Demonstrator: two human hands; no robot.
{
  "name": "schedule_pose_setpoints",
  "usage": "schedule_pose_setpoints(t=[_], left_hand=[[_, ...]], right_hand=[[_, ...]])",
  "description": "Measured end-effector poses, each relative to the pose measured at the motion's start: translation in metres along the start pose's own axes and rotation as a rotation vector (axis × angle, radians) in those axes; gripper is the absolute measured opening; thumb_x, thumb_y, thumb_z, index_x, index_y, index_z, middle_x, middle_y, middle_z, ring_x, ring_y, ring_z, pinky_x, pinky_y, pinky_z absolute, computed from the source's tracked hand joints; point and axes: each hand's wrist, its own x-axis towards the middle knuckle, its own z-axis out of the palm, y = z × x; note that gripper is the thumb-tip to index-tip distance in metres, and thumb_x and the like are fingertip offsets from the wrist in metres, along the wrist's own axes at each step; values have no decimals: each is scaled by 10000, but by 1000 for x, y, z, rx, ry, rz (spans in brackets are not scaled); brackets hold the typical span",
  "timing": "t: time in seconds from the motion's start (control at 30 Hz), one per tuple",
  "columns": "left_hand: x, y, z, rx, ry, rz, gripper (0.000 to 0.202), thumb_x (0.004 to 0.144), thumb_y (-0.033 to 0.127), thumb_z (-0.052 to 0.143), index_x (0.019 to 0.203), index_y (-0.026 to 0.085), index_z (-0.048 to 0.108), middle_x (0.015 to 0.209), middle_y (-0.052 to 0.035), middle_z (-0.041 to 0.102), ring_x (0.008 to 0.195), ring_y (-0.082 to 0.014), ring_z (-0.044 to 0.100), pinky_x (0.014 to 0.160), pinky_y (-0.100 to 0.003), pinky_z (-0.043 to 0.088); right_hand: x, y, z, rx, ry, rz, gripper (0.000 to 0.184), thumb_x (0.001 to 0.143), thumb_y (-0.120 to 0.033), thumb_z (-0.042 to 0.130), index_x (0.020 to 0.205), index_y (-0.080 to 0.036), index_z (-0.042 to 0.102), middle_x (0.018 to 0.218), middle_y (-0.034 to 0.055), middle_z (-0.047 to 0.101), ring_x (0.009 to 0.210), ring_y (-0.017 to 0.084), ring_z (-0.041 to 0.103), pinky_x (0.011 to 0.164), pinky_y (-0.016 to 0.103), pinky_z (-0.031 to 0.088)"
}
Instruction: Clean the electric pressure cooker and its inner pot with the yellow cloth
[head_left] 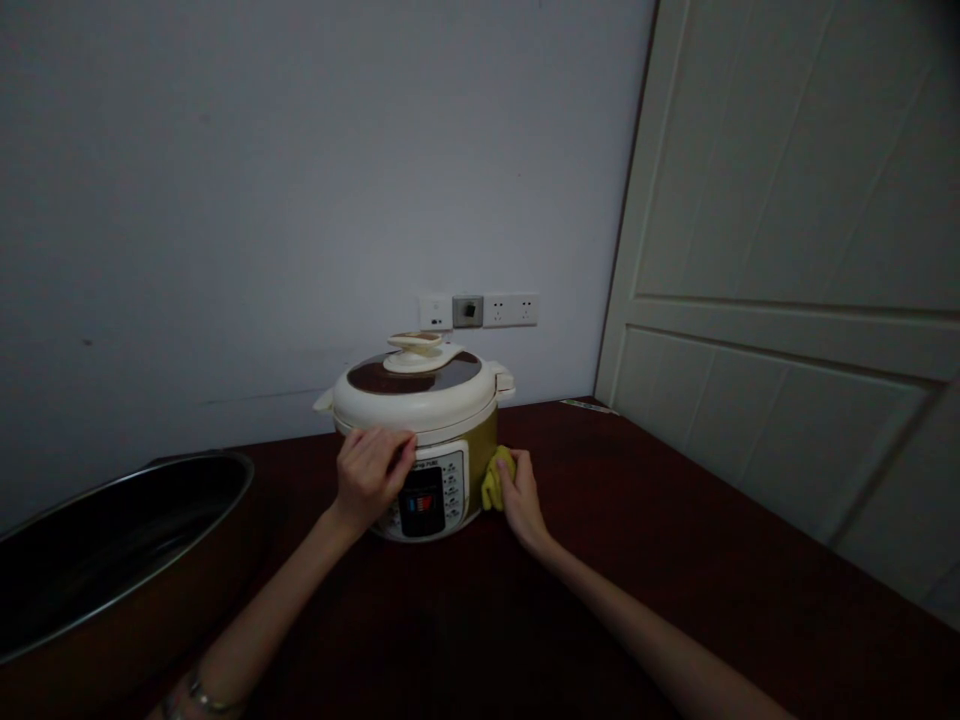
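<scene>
Left hand (369, 470) touches cooker (420, 395); right hand (521, 497) holds cloth (495, 478) against it

Dark red-brown table (675, 560). Cream pressure cooker (420, 400) stands at centre, with a wide metal basin (112, 540) at its 9 o'clock. Flat pale strip (589, 406) lies at 2 o'clock, by the wall.

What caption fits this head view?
The left hand rests on the pressure cooker; the right hand presses a yellow cloth to its side.

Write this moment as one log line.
left hand: on cooker front | right hand: yellow cloth against cooker side | lid: on | table: under cooker
</scene>
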Motion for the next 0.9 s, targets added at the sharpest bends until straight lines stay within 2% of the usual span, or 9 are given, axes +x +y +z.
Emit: schedule_pose_setpoints(t=[0.1,0.2,0.37,0.43,0.5,0.63,0.73,0.8,0.9], left_hand=[[-1,0,2,4,2,-5,50,816,130,574,784,165,556,638,-1,620,563,-125,528,591,-289,330],[-2,0,2,4,10,-14,44,817,129,570,797,167,557,647,-4,625,565,-126,529,596,-291,334],[-2,0,2,-4,14,-11,50,811,120,576,815,165,554,659,-6,628,572,-127,532,600,-292,336],[-3,0,2,-6,14,-12,51,812,118,575,815,164,554,657,-7,626,572,-126,531,601,-292,335],[-3,0,2,-12,11,-17,47,816,119,567,813,164,555,660,-7,627,576,-125,531,606,-292,337],[-4,1,2,-23,4,-27,47,818,118,564,818,164,555,659,-5,623,584,-126,531,614,-291,341],[-4,1,1,-17,5,-29,49,816,120,568,826,166,554,655,-3,619,577,-128,523,609,-290,341],[-4,1,1,-16,3,-27,50,817,121,569,829,167,553,660,-4,621,580,-129,524,606,-290,341],[-4,1,1,-19,4,-21,55,815,119,573,833,166,552,668,-7,623,585,-132,529,605,-291,339]], right_hand=[[-5,-35,0,-38,-25,-218,259,864,-393,479,1041,-207,447,1005,58,495,959,179,497,880,347,400],[-1,-37,-4,-57,-50,-309,267,848,-388,506,1034,-202,457,1006,67,496,966,187,498,880,354,401],[15,11,-11,25,-77,53,324,830,-516,462,894,-198,467,821,32,561,760,173,545,732,322,448],[16,13,-10,39,-72,78,312,826,-506,476,881,-199,481,813,30,567,757,170,544,719,312,448],[13,-4,-8,27,-15,-17,268,840,-448,490,938,-199,500,889,43,563,830,175,541,766,320,443],[4,-50,-4,-32,6,-370,215,833,-303,545,1023,-204,533,1028,71,524,993,194,514,893,364,407],[2,-58,-2,-33,-34,-511,210,812,-252,571,1018,-209,567,1055,81,521,1027,204,513,918,379,400],[4,-47,-2,-1,13,-437,218,811,-281,569,1015,-204,566,1046,78,536,1018,204,518,917,380,401],[9,-19,-2,86,80,-98,289,817,-390,540,1020,-184,551,1001,76,583,941,198,545,856,359,434]])
